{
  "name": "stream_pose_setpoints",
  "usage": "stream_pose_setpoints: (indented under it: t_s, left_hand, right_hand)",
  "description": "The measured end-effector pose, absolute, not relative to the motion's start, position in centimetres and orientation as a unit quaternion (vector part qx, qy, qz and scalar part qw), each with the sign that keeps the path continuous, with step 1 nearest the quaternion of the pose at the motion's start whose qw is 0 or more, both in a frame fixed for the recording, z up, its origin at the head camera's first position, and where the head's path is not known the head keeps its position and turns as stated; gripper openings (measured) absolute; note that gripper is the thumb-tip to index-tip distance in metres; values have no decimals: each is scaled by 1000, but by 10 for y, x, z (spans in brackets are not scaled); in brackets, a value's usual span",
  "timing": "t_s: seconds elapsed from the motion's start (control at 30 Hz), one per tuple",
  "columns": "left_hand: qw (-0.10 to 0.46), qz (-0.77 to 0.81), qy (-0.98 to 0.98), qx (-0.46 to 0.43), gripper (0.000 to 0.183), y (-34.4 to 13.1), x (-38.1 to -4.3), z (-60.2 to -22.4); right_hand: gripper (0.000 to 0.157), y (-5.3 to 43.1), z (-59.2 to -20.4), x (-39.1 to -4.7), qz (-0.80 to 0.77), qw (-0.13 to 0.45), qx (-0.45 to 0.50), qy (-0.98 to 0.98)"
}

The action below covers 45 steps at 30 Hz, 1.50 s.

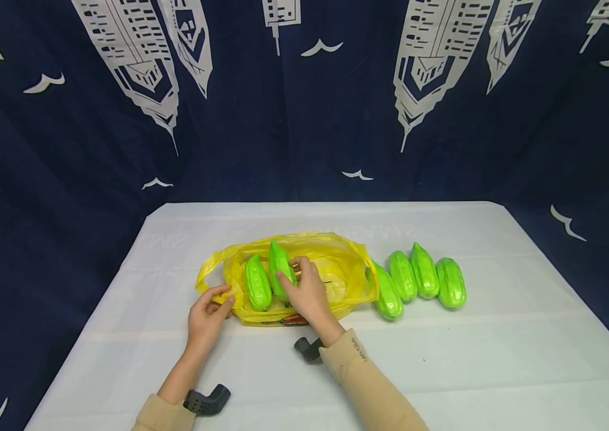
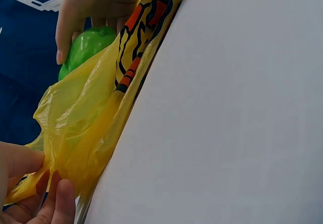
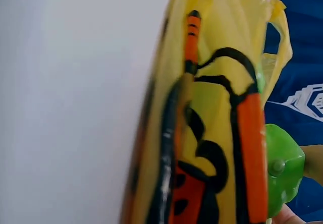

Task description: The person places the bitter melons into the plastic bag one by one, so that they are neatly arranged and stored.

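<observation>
A yellow plastic bag with a printed front lies with its mouth spread wide. My left hand pinches the bag's left edge beside the handle loop; the left wrist view shows thumb and fingers on the thin plastic. My right hand grips a glossy green ridged fruit, pointed at its far end, over the bag's opening. Another green fruit lies inside the bag, to the left of the held one. In the right wrist view, the bag's orange-and-black print hides part of the held fruit.
Several more green fruits lie in a row to the right of the bag, the nearest one right at its edge. All stand on a white-covered table. Behind it hangs a dark blue curtain with white prints.
</observation>
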<state>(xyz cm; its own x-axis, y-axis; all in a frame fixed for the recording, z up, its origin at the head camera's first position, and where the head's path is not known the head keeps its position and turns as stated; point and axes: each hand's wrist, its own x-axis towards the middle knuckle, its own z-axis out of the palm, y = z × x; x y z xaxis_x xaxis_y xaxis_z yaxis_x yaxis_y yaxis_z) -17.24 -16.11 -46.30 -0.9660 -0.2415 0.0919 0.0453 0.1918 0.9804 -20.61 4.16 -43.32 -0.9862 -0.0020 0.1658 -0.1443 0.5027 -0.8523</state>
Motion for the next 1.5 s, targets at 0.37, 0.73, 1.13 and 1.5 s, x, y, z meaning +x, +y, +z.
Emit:
stream_pose_setpoints:
  t_s: [0.37,0.73,1.13,1.5]
  left_hand:
    - [112,-628,-767,63,24,-162,-173,-464]
    - [117,-631,-765,64,24,-162,-175,-465]
    - [120,-632,-763,63,24,-160,-174,-465]
    - [120,-630,-765,67,24,-159,-174,-464]
  right_hand:
    - [43,41,-440,-207,509,44,49,-858]
    - [46,45,-437,-208,498,16,59,-865]
    - [50,55,-420,-210,513,42,46,-856]
    - [50,69,-393,-204,555,59,54,-828]
